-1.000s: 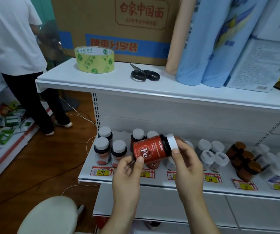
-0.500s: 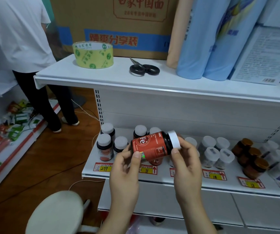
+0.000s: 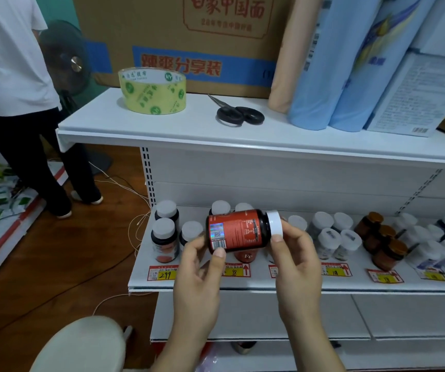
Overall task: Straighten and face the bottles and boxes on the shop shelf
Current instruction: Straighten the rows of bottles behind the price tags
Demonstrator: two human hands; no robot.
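One red bottle [image 3: 238, 230] lies sideways at frame centre, pinched between my left hand [image 3: 198, 267] and right hand [image 3: 295, 260], barcode up, unshelved, most rows behind already upright

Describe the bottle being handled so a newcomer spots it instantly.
Find the lower white shelf with yellow price tags. Before its left-centre rows, both hands hold a red-labelled bottle. Unlike the upright bottles behind, it lies sideways, white cap rightward, barcode facing the camera.

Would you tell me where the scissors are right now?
The scissors lie flat on the top shelf, between the tape roll on their left and the blue rolls on their right.
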